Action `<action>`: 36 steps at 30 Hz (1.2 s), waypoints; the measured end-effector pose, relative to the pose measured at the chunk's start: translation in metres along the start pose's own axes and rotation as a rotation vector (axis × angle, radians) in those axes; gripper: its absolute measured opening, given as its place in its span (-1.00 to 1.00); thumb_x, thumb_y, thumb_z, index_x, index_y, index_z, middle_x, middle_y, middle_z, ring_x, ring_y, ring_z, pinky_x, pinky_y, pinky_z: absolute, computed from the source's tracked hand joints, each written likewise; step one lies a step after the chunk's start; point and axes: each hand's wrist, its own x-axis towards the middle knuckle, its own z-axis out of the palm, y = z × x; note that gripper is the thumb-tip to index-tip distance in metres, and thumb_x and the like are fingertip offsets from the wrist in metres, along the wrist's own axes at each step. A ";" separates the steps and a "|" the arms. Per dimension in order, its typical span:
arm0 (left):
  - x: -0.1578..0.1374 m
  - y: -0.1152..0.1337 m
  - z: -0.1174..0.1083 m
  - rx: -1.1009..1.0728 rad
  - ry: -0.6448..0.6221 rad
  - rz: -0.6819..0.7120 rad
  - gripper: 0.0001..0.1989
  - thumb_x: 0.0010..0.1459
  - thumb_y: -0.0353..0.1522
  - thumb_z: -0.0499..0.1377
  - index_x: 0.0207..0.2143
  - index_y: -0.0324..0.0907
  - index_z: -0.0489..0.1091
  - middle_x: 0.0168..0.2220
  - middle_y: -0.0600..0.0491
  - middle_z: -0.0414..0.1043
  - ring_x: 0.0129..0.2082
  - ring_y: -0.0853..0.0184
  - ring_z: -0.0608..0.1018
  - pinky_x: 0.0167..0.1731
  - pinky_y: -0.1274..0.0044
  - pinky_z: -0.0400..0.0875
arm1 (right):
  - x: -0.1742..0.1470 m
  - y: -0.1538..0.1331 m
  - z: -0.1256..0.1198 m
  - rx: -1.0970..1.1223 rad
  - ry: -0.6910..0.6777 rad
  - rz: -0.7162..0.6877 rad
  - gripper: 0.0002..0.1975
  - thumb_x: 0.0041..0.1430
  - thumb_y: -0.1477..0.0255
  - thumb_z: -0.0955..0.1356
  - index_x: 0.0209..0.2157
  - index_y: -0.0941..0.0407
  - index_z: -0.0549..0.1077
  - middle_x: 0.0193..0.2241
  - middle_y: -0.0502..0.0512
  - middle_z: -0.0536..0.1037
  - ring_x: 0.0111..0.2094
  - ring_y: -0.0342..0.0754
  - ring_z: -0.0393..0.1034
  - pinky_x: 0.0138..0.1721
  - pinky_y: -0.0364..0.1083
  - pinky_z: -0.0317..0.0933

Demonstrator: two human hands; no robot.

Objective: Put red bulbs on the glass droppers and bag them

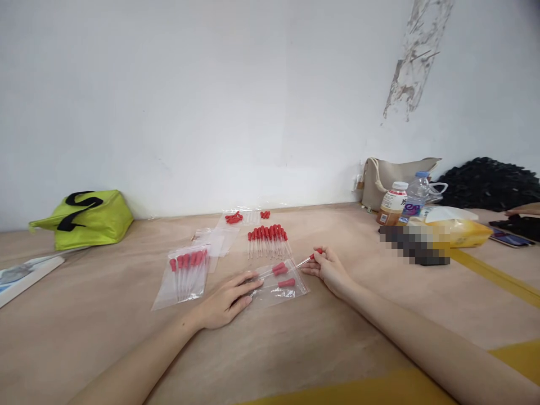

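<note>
My right hand [331, 273] pinches a glass dropper by its red rubber bulb [317, 253]. The dropper's glass tip points left, at the right-hand mouth of a clear zip bag [270, 295]. Several droppers with red bulbs [287, 283] lie inside this bag. Resting on the bag's left end is my left hand [225, 298], its fingers stretched out and the thumb apart. A second zip bag [166, 295], holding several droppers, lies to the left. Behind the hands is a row of loose droppers [268, 235], bulbs toward the wall.
Flat clear bags [211, 243] and small piles of red bulbs [234, 217] lie near the wall. A lime-green bag [95, 219] stands left. At right are a beige bag [405, 169], bottles [392, 205], a yellow tissue pack [468, 230] and a phone [510, 238].
</note>
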 end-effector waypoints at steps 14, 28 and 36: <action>0.003 0.003 -0.003 0.000 0.006 0.056 -0.62 0.24 -0.35 -0.10 0.10 0.03 0.10 0.14 0.13 0.10 0.13 0.29 0.15 0.10 0.33 0.04 | -0.007 0.001 0.000 -0.607 -0.366 -0.171 -0.82 -0.18 0.48 0.35 -0.42 0.16 0.50 -0.57 -0.02 0.49 -0.56 -0.17 0.32 -0.53 -0.20 0.19; 0.003 0.000 -0.001 -0.006 0.003 0.065 -0.63 0.23 -0.37 -0.10 0.09 0.02 0.12 0.14 0.13 0.10 0.13 0.30 0.14 0.11 0.34 0.02 | 0.009 -0.012 0.000 -0.566 -0.180 -0.012 -0.66 -0.06 0.38 0.30 -0.19 0.18 0.30 -0.79 -0.22 0.21 -0.82 -0.32 -0.03 -0.79 -0.29 -0.17; 0.003 0.005 -0.003 -0.058 0.050 0.051 -0.60 0.21 -0.36 -0.08 0.12 -0.07 0.04 0.09 0.06 0.18 0.09 0.28 0.20 0.08 0.36 0.09 | 0.081 -0.018 0.024 -0.972 0.017 -0.134 -0.88 -0.23 0.48 0.36 -0.52 0.15 0.36 -0.77 -0.07 0.31 -0.72 -0.20 0.19 -0.69 -0.22 0.01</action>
